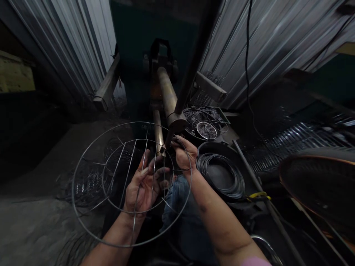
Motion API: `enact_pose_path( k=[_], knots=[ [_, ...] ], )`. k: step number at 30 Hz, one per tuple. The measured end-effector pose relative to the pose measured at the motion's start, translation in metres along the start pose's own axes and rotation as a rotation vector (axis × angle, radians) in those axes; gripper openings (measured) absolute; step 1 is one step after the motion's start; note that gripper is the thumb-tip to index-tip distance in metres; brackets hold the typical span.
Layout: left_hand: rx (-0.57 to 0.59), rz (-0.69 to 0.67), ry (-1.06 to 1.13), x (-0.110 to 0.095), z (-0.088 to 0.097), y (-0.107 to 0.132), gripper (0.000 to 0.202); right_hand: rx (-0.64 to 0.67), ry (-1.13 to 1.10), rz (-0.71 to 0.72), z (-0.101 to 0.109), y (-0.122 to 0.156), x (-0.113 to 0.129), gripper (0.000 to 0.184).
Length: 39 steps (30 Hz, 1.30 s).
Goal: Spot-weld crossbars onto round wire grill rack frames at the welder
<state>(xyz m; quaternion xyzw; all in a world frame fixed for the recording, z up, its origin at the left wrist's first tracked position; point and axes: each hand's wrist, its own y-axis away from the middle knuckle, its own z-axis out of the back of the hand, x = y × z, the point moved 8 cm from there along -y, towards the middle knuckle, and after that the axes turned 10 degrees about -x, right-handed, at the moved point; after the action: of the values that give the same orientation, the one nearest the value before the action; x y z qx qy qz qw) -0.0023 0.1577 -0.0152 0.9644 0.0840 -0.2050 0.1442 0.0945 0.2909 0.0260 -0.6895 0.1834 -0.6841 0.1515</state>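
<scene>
Inspection finding: you hold a round wire frame (103, 177) flat above your lap, its far edge up against the tip of the machine arm (158, 129). The frame is thin bare wire: an outer ring (73, 188), an inner ring and a set of straight ribs running across the inner ring. Your left hand (144, 183) lies palm up under the ribs, fingers half spread and loosely curled, so the frame rests on it rather than being clamped. Your right hand (184, 155) is closed into a fist on the far side of the frame beside the machine tip; which wire it grips cannot be told. Judgement: the frame is light, springy rather than rigid, and likely to twist or sag if carried by one point of the outer ring. The metal looks smooth, and the rib ends stand proud and could prick. The soundest hold is where a rib crosses a ring, with a flat hand beneath the ribs. A coil of wire (222, 177) and a tray (224, 119) of wire pieces lie to your right, clear of the frame.
</scene>
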Motion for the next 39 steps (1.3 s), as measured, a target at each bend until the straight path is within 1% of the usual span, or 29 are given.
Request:
enact_pose_path(
  k=[4, 7, 10, 12, 14, 17, 19, 20, 21, 23, 25, 27, 29, 31, 35, 39],
  knots=[
    [0.012, -0.016, 0.010, -0.001, -0.005, -0.002, 0.049, -0.001, -0.042, 0.047, -0.001, -0.004, -0.002, 0.011],
    [-0.002, -0.023, 0.014, 0.000, -0.008, -0.002, 0.045, -0.005, -0.069, 0.026, -0.004, -0.005, -0.003, 0.010],
    [-0.029, -0.028, 0.000, 0.000, -0.009, -0.001, 0.046, 0.023, -0.042, -0.003, -0.009, -0.007, 0.000, 0.011],
    [-0.039, -0.025, -0.006, -0.001, -0.010, 0.000, 0.050, 0.074, -0.026, -0.056, -0.010, -0.008, 0.000, 0.013],
    [-0.048, -0.002, 0.006, -0.002, -0.009, 0.000, 0.054, 0.144, -0.060, -0.153, -0.004, -0.005, -0.002, 0.016],
    [-0.069, 0.095, 0.038, 0.001, -0.008, -0.001, 0.055, 0.300, -0.161, -0.344, 0.015, 0.012, -0.005, 0.027],
    [-0.082, 0.163, 0.042, 0.005, -0.007, -0.001, 0.052, 0.397, -0.197, -0.416, 0.028, 0.028, -0.003, 0.030],
    [-0.087, 0.178, 0.034, 0.007, -0.007, -0.001, 0.050, 0.390, -0.212, -0.422, 0.035, 0.035, -0.001, 0.027],
    [-0.092, 0.174, 0.022, 0.008, -0.007, 0.000, 0.048, 0.349, -0.219, -0.419, 0.041, 0.039, 0.000, 0.023],
    [-0.091, 0.105, -0.008, 0.006, -0.009, 0.000, 0.046, 0.171, -0.229, -0.400, 0.050, 0.043, 0.000, 0.016],
    [-0.086, -0.002, -0.038, 0.002, -0.012, 0.000, 0.047, 0.015, -0.223, -0.390, 0.048, 0.045, -0.003, 0.015],
    [-0.074, -0.088, -0.050, -0.002, -0.014, 0.001, 0.048, -0.055, -0.214, -0.386, 0.036, 0.045, -0.004, 0.017],
    [-0.065, -0.123, -0.046, -0.005, -0.014, 0.000, 0.049, -0.083, -0.228, -0.397, 0.024, 0.041, -0.002, 0.018],
    [-0.067, -0.128, -0.037, -0.008, -0.014, -0.002, 0.049, -0.095, -0.255, -0.413, 0.017, 0.037, 0.001, 0.019],
    [-0.091, -0.145, -0.027, -0.014, -0.011, -0.008, 0.047, -0.053, -0.259, -0.406, 0.010, 0.027, 0.006, 0.019],
    [-0.102, -0.148, -0.022, -0.015, -0.011, -0.018, 0.045, -0.043, -0.216, -0.346, 0.009, 0.016, 0.000, 0.019]
  ],
)
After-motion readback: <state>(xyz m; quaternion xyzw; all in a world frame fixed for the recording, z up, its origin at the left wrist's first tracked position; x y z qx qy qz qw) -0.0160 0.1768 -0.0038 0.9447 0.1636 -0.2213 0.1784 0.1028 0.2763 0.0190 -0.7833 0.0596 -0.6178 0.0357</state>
